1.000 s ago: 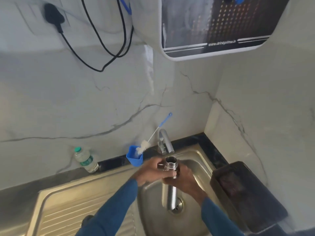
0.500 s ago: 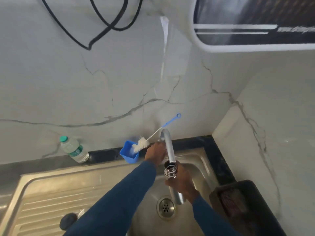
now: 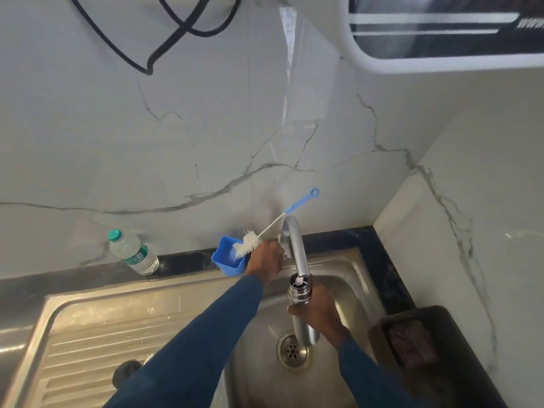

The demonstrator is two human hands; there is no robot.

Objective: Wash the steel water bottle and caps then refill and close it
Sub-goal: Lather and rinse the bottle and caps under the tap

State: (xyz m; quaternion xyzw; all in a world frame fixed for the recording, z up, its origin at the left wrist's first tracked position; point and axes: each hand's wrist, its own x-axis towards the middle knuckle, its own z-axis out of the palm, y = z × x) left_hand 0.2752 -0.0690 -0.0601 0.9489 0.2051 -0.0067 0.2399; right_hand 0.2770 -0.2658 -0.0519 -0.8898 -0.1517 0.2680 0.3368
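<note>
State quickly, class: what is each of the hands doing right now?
Left hand: closed around the tap handle.
Right hand: holding the steel water bottle under the tap spout.

head view looks steeply down, close over the sink (image 3: 176, 304)

Plastic bottle (image 3: 133, 252), blue cup (image 3: 228, 259), brush (image 3: 246, 243)

The right hand (image 3: 319, 312) grips the steel bottle (image 3: 300, 307), mouth under the tap spout (image 3: 297, 248); left hand (image 3: 265, 260) fingers at the tap's base.
</note>
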